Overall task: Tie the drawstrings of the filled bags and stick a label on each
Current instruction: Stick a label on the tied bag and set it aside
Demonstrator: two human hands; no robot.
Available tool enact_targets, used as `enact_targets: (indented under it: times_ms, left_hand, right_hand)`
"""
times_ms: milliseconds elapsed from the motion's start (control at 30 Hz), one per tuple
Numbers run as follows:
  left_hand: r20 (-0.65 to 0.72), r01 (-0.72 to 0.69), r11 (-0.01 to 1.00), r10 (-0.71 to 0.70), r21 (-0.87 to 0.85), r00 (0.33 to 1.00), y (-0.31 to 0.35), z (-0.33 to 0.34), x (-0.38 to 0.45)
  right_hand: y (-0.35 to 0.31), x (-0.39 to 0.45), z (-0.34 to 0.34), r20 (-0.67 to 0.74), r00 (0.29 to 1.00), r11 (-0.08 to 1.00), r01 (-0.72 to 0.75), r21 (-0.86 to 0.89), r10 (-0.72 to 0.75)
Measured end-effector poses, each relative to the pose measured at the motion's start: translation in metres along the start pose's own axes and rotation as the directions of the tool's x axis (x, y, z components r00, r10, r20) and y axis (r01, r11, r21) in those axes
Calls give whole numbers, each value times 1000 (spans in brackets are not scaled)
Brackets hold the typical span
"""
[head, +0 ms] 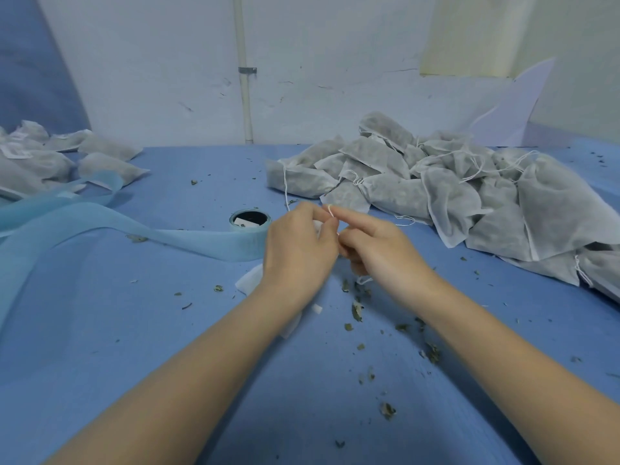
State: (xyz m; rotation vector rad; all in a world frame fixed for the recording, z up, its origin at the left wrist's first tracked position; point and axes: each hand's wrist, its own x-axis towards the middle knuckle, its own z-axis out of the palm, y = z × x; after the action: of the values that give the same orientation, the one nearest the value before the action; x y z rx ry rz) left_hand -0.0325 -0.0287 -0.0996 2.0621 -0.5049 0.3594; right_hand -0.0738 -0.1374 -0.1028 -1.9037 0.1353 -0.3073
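The person is working at a blue counter (167,330), and the label roll (250,223) near its middle serves as the landmark. Just to the right of the roll, the left hand (298,250) and the right hand (372,250) are meeting, fingers curled. Between them they are pinching the thin white drawstring (330,211), a small loop of which is sticking up above the fingertips. The bag (250,280) being tied is lying mostly hidden under the left hand and wrist, with only white corners of it showing in front of the roll.

Well to the right of the roll and farther back, a heap of filled grey bags (469,189) is lying with loose strings trailing. Far to the left of the roll, toward the wall, a smaller group of labelled bags (67,156) is resting. A light blue backing strip (117,226) is running out of the roll leftward across the counter. Bits of dried herb (357,310) are scattered over the counter in front and to the right of the roll.
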Motion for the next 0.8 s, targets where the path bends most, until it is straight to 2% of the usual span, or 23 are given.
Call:
enact_targets:
  times_ms: [133,233,400,567,733,800]
  left_hand:
    - [10,-20,998,19,57,1000,1,2,0]
    - [6,5,1000,-5,-5,1000,2,1,-1]
    - [44,89,987,-84,-134,996,0,-2,2]
    - [104,170,914,-141,-367,984,-3,-6,2]
    - [161,150,903,-91,-404,983,0,-9,-1]
    - [135,73,945,-31,-317,990,1,-10,-3]
  right_hand:
    - [0,-2,1,-80,980,952,153,-265,-180]
    - [2,-4,5,-116,959,919,206,-335,-258]
    - [2,-2,4,-205,951,944,166,-285,-229]
    - [6,2,-7,-139,989,996,49,-73,-58]
    - [6,3,-19,-53,998,1000,25,-4,-25]
    - [4,2,-22,-42,999,999,-1,40,2]
